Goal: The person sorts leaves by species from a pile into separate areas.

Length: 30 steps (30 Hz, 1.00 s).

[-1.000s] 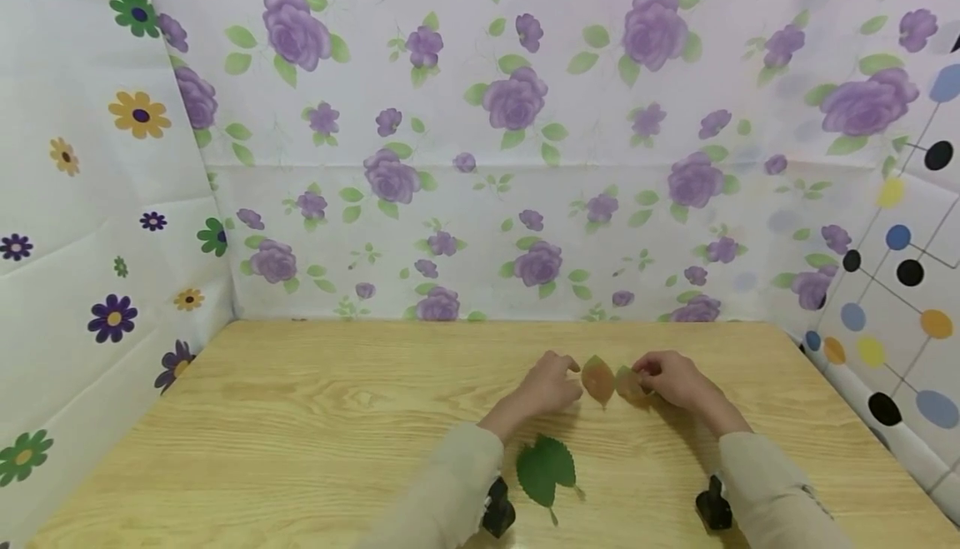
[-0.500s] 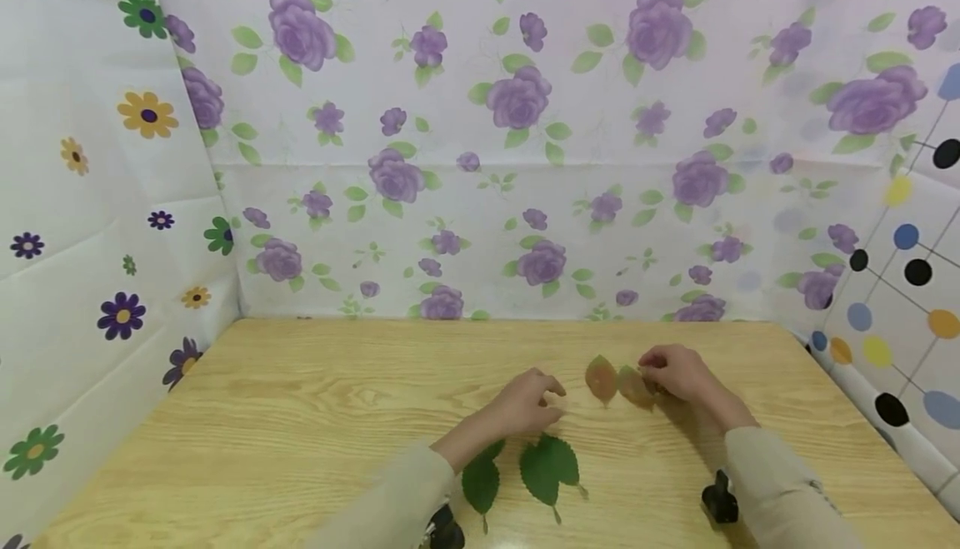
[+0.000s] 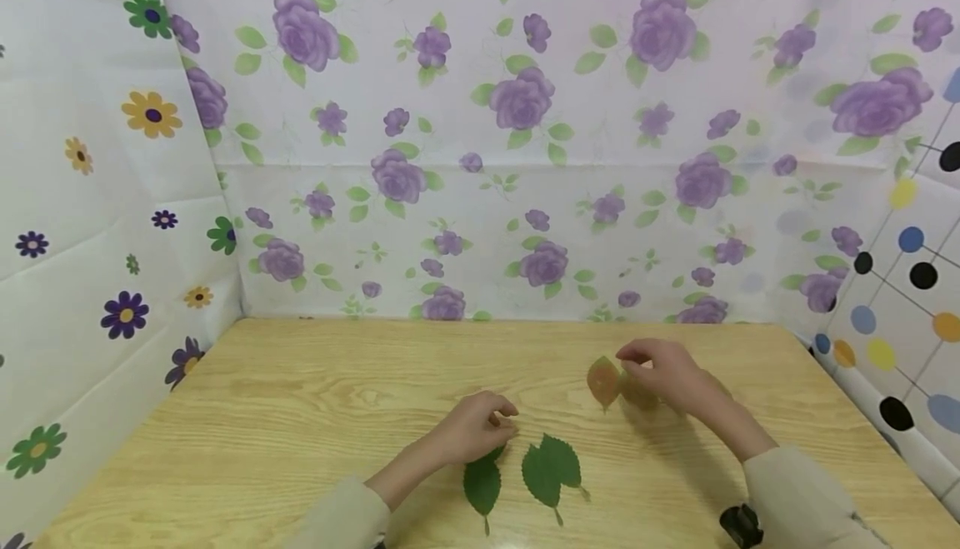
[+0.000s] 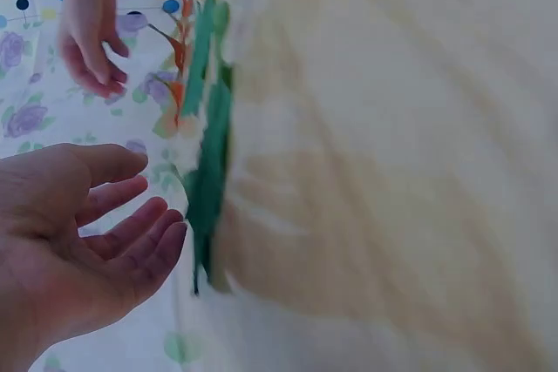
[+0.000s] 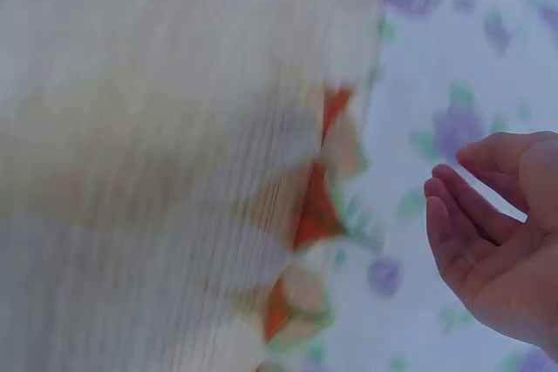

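Observation:
Bent fingers of my left hand (image 3: 474,429) hang over a green leaf (image 3: 482,485), partly covering the leaf area behind it; in the left wrist view that hand (image 4: 96,237) holds nothing, beside green leaves (image 4: 209,158). To its right lie overlapping green leaves (image 3: 551,467). My right hand (image 3: 673,376) hovers just right of an orange-green leaf (image 3: 603,382) and partly hides another brownish leaf (image 3: 639,400). In the right wrist view, its fingers are loosely bent with nothing between them (image 5: 497,224), apart from the orange leaves (image 5: 316,211).
A wooden table (image 3: 315,416) lies under everything. Behind it hangs a cloth with purple flowers (image 3: 450,132); a daisy-patterned cloth (image 3: 67,199) is at the left and a dotted one (image 3: 911,316) at the right. A black wrist device (image 3: 742,526) is on the right sleeve.
My left hand has moved left and nearer the body, from beside the orange-green leaf to over the green one. My right hand has come off the brownish leaf and shifted slightly.

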### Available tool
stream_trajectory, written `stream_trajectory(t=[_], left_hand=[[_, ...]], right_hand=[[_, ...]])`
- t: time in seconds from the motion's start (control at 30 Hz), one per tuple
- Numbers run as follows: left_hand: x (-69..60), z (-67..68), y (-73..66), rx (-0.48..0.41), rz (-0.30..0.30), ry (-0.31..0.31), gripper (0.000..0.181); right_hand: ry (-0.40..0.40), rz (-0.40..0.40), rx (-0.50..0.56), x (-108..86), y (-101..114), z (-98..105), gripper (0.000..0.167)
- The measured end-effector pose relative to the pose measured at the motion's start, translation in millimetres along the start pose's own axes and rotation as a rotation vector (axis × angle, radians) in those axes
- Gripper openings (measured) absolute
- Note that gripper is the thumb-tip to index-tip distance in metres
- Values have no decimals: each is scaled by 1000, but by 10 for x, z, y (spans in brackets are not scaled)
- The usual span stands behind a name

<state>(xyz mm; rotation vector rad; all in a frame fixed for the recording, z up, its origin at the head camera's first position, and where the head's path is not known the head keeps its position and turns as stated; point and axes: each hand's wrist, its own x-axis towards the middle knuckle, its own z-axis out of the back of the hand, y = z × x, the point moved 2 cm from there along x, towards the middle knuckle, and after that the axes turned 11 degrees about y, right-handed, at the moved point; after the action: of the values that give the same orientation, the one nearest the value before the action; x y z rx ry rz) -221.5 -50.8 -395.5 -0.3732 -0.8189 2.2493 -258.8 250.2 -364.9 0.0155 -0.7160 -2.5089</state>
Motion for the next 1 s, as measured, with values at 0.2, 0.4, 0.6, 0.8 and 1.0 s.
stream_trajectory(t=[0.2, 0.4, 0.6, 0.8, 1.0], left_hand=[[-154, 49, 103, -37, 11, -16, 25], [-231, 116, 99, -73, 25, -16, 26], [-298, 105, 104, -35, 31, -1, 25], [-319, 74, 104, -32, 24, 3, 27], [-320, 71, 96, 15, 34, 15, 29]], right_hand=[[39, 216, -83, -71, 448, -233, 12], [205, 318, -123, -145, 731, -528, 19], [327, 299, -188, -229, 858, -759, 30], [371, 369, -217, -261, 950, -898, 34], [354, 428, -313, -295, 984, -976, 35]])
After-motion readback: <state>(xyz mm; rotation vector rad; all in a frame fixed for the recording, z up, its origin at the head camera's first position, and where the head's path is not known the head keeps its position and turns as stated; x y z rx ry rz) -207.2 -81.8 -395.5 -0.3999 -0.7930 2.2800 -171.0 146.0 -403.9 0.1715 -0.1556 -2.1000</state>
